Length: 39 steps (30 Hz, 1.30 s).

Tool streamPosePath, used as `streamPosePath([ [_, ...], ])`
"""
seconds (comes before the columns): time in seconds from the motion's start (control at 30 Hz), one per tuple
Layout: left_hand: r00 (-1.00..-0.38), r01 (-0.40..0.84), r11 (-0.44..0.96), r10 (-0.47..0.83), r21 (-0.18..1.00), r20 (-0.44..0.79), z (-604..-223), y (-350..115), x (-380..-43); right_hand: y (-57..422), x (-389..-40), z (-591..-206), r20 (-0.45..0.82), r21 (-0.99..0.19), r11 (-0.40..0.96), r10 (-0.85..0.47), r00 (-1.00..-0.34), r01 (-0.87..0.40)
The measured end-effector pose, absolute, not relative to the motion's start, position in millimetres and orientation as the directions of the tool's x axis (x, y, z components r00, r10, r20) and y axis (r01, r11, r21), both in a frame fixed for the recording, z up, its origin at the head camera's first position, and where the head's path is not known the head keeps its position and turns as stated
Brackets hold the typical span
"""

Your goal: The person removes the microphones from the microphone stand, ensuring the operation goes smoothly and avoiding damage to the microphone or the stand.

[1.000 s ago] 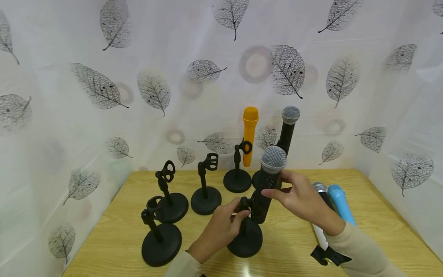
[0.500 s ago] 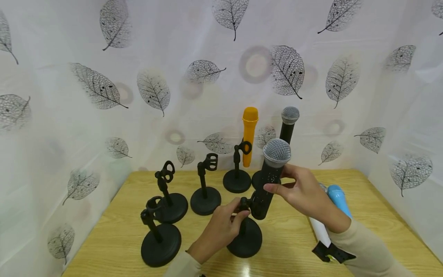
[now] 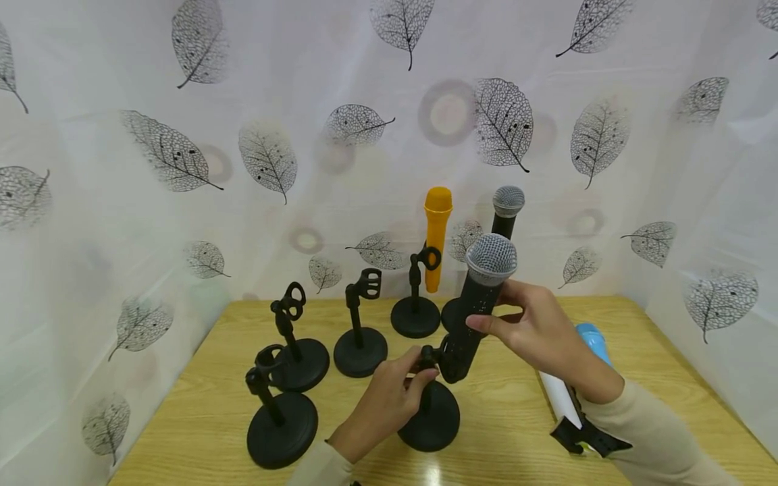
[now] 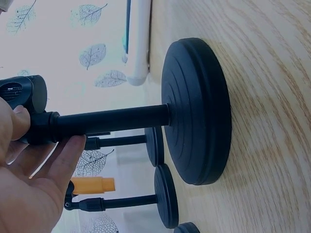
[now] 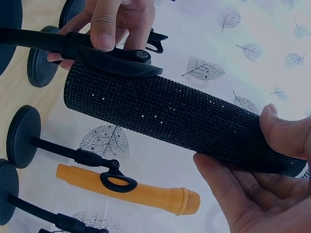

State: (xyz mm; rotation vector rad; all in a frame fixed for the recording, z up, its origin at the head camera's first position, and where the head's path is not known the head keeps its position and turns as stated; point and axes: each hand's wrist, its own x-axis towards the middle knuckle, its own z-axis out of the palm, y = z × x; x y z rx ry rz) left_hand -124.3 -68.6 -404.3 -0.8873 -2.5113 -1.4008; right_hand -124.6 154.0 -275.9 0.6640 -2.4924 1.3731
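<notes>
My right hand grips a black microphone with a silver mesh head, thumb on one side and fingers on the other. In the right wrist view the microphone's body is studded with small sparkling beads. It leans up and to the right, its lower end at the clip of a black desk stand. My left hand pinches this stand near its top joint, just under the clip. The stand's round base rests on the wooden table.
Several black stands, such as a front-left one and one behind it, stand to the left. At the back, an orange microphone and another silver-headed microphone stand upright. A blue microphone and a white one lie at right.
My right hand and the black microphone have shifted up and slightly right, the lower end rising a little at the clip. My left hand and the stand have stayed put.
</notes>
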Motion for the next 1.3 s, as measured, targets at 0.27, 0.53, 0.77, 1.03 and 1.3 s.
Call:
streamPosePath([
  [0.27,-0.806,0.571,0.387,0.433,0.724,0.404,-404.1,-68.4,-124.8,154.9,-123.8,-271.3,0.403,-0.744,0.454,-0.281,-0.871,-0.490],
  [0.53,-0.809,0.568,0.391,0.431,0.724,0.401,-404.3,-68.6,-125.8,158.6,-124.8,-265.8,0.427,-0.739,0.446,-0.269,-0.863,-0.505],
  [0.77,-0.814,0.559,0.394,0.428,0.730,0.392,-405.0,-68.1,-125.4,160.0,-123.1,-260.9,0.435,-0.735,0.450,-0.260,-0.862,-0.507],
  [1.03,-0.820,0.548,0.391,0.427,0.739,0.382,-404.4,-68.3,-124.2,164.0,-122.1,-258.2,0.437,-0.714,0.488,-0.248,-0.864,-0.501],
  [1.3,-0.813,0.557,0.385,0.432,0.736,0.389,-404.7,-68.1,-125.1,167.7,-121.5,-253.6,0.451,-0.697,0.505,-0.243,-0.859,-0.509],
])
